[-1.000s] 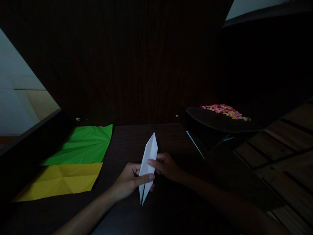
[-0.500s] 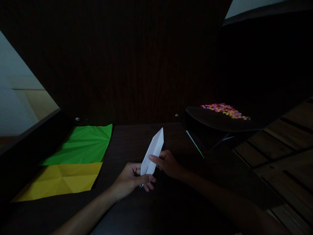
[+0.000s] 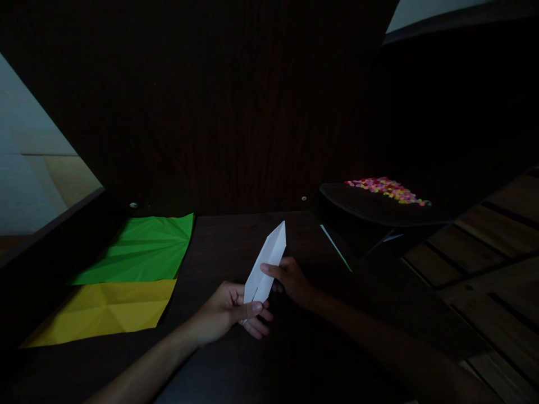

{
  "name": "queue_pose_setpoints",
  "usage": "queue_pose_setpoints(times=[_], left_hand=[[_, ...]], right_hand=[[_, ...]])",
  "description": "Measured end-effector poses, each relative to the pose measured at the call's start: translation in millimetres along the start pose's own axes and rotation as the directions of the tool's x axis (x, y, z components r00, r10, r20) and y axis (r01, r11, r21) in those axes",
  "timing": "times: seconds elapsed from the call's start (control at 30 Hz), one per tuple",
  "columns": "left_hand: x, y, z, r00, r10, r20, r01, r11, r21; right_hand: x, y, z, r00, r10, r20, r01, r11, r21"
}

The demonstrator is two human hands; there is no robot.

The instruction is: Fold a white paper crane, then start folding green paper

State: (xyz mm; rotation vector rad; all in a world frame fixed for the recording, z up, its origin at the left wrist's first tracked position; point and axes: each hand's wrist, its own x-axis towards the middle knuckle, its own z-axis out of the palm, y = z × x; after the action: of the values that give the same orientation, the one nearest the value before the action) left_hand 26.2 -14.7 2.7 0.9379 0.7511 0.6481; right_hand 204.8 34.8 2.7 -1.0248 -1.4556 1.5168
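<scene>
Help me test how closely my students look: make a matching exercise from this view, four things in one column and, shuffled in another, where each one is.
Things
1. folded white paper
2. green sheet
3. yellow sheet
4. small colourful pieces

Places
A. left side of the dark table, nearer the camera
B. spread on the dark shelf at the right
C. held by the left hand and right hand
D. left side of the table, farther back

Pairs
1-C, 2-D, 3-A, 4-B

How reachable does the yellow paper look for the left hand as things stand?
Probably yes: nothing visible stands between the left hand and the yellow paper, though that hand holds the folded white paper.
</scene>
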Motion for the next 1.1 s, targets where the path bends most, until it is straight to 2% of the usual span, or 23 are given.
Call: queue_pose_setpoints(times=[0.17,0.3,0.47,0.57,0.73,0.9,1.1], left_hand=[[-0.8,-1.6,-1.2,0.997,-0.035,0.065,0.033,0.999,0.042],[-1.2,-3.5,-1.2,0.995,-0.059,0.082,0.055,0.997,0.054],[-3.0,-3.5,2.1,0.992,-0.085,0.094,0.078,0.994,0.075],[-2.3,-0.8,4.3,0.996,-0.056,0.076,0.048,0.994,0.102],[-0.1,4.8,4.6,0.997,0.081,-0.016,-0.075,0.968,0.239],[-1.8,6.6,3.4,0.995,0.095,0.016,-0.095,0.958,0.272],[-1.1,4.3,1.2,0.995,0.087,-0.053,-0.069,0.955,0.287]], right_hand=[[-1.2,-0.1,3.5,0.999,0.054,0.000,-0.053,0.995,0.083],[-2.2,-4.1,7.4,0.997,0.082,-0.004,-0.081,0.994,0.066],[-4.8,-4.8,7.7,0.999,0.049,-0.006,-0.049,0.999,-0.010],[-7.0,-3.0,5.7,0.999,0.003,0.053,0.001,0.998,-0.068],[-10.2,-0.3,4.7,0.992,-0.059,0.113,0.075,0.987,-0.143],[-11.6,2.2,6.4,0.995,-0.018,0.095,0.028,0.994,-0.110],[-12.0,5.8,6.2,0.996,0.037,0.085,-0.027,0.994,-0.109]])
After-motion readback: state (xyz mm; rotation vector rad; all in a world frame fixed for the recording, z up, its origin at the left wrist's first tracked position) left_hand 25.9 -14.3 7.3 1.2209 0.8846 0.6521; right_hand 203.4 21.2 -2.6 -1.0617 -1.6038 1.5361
